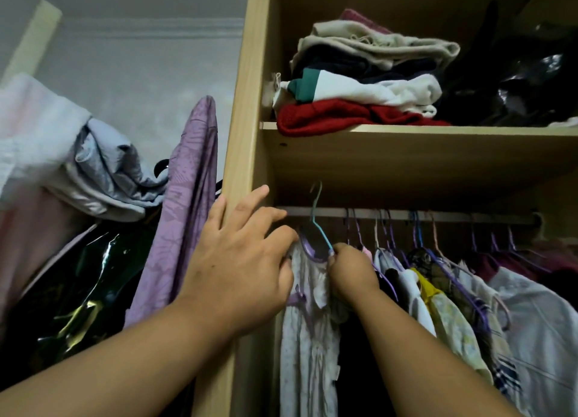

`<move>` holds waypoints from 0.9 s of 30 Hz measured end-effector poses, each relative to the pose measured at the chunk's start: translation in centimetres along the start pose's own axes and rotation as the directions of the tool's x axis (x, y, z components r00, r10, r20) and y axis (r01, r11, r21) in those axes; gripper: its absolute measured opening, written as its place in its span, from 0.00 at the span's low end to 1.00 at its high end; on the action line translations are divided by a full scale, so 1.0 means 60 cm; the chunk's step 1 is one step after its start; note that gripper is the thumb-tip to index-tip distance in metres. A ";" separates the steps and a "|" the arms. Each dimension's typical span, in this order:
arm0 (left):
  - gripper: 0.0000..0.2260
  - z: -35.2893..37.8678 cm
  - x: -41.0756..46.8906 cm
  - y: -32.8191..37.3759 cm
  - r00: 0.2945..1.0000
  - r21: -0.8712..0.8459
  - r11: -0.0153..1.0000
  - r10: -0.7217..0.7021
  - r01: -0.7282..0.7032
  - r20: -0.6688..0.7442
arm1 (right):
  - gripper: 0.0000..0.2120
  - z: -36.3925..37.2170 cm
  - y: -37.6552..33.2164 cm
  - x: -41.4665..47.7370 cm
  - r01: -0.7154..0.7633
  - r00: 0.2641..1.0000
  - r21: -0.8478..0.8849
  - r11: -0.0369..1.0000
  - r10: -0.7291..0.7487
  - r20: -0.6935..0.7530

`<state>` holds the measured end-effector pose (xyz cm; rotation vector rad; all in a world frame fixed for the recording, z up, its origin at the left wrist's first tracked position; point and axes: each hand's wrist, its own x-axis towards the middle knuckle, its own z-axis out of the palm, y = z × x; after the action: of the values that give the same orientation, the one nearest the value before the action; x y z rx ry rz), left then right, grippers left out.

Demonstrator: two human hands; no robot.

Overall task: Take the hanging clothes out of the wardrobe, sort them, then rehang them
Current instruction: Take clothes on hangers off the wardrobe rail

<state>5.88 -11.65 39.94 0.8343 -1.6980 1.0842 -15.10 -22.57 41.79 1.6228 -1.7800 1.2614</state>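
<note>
A white dress with lilac trim (308,338) hangs at the left end of the wardrobe, on a hanger with a teal hook (317,212). The hook stands above the metal rail (438,214), lifted off it. My right hand (352,268) grips the hanger's neck just under the hook. My left hand (240,260) reaches past the wardrobe's side panel (240,135), its lower fingers curled on the dress's left shoulder and its upper fingers spread. Several more garments (453,294) hang on hangers along the rail to the right.
A shelf (438,132) above the rail carries folded clothes (359,82) and a dark shiny bag (516,82). Left of the wardrobe hang a purple garment (184,213), a grey-white bundle (103,179) and a dark glossy cover (78,307).
</note>
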 end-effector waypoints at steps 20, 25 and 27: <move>0.18 0.008 -0.009 0.063 0.987 -0.032 0.996 0.087 -0.084 0.136 | 0.10 -0.325 0.074 -0.259 0.141 0.983 -0.106 0.984 -0.126 0.130; 0.26 0.059 -0.024 0.149 0.931 -0.462 0.879 0.066 0.116 0.358 | 0.16 -0.402 0.100 -0.378 0.119 0.975 -0.170 0.978 -0.083 0.204; 0.33 0.089 -0.056 0.188 0.902 -0.686 0.709 0.176 0.161 0.395 | 0.18 -0.427 0.103 -0.426 0.069 0.983 -0.195 0.978 -0.033 0.182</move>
<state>-4.67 -12.05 32.51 0.5672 -2.2669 0.1506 -21.68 12.26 32.14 1.6968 -1.8891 0.9052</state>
